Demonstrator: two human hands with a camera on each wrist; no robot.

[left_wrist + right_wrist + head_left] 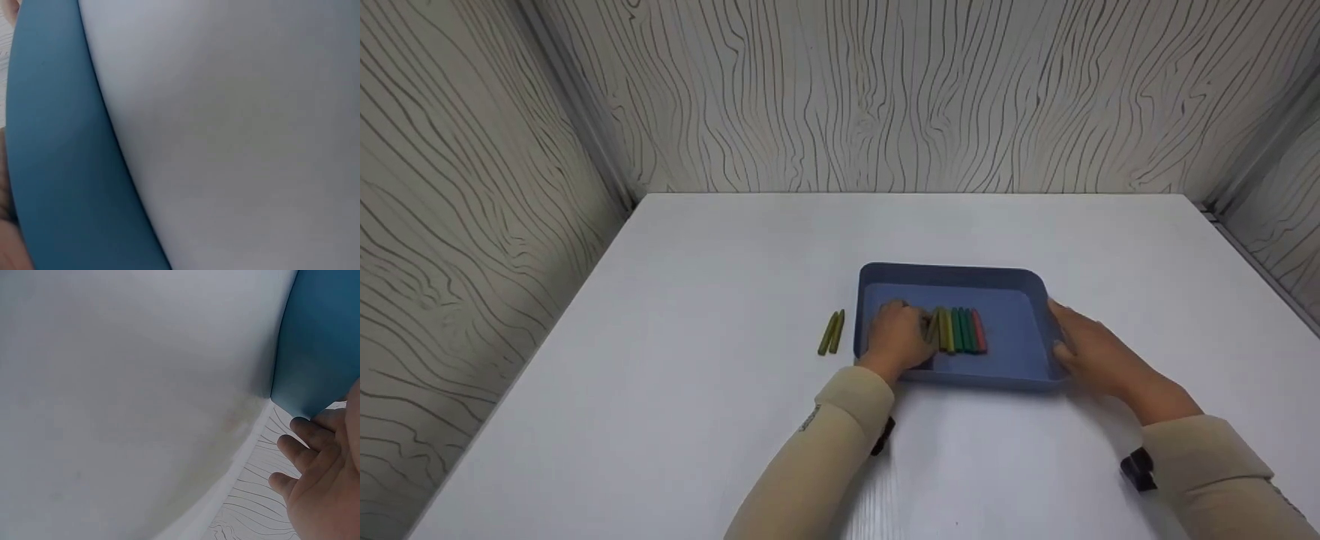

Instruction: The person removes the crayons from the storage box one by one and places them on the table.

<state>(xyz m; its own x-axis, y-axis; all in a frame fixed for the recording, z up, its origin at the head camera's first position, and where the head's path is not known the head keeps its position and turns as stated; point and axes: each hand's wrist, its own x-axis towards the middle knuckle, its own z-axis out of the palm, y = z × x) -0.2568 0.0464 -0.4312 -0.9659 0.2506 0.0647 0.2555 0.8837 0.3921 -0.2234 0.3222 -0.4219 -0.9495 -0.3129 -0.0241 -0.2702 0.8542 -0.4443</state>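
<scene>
Head view carries the whole scene: shallow blue rectangular plastic tray (pixel 1020 289) on the white table (pixel 697 375), a little to the 3 o'clock side of centre. The wrist views give only close fragments. Left wrist: blue tray wall (pixel 62 157) against white tabletop, nothing of the crayons. Right wrist: a blue tray corner (pixel 320 343), table edge, and my fingertips (pixel 298 450) lying loosely extended just beside that corner.

Row of wax crayons (pixel 960 330) lies on the tray floor, left of its middle, side by side and touching: yellow-olive ones at the 9 o'clock end, greens in the middle, one red at the 3 o'clock end. Long axes run 12 to 6; which end is the tip I cannot tell.

My left hand (pixel 898 337) is inside the tray, fingers curled at the 9 o'clock end of the row; whether they actually pinch a crayon I cannot tell. My right hand (pixel 1091 349) rests against the tray's 3 o'clock wall, fingers fairly straight.

Two olive-yellow crayons (pixel 832 332) lie together on the table just outside the tray's 9 o'clock wall, same 12-to-6 axis.

Open table on all sides of the tray; widest toward 9 o'clock. Patterned walls (pixel 885 90) close the far and side edges.
</scene>
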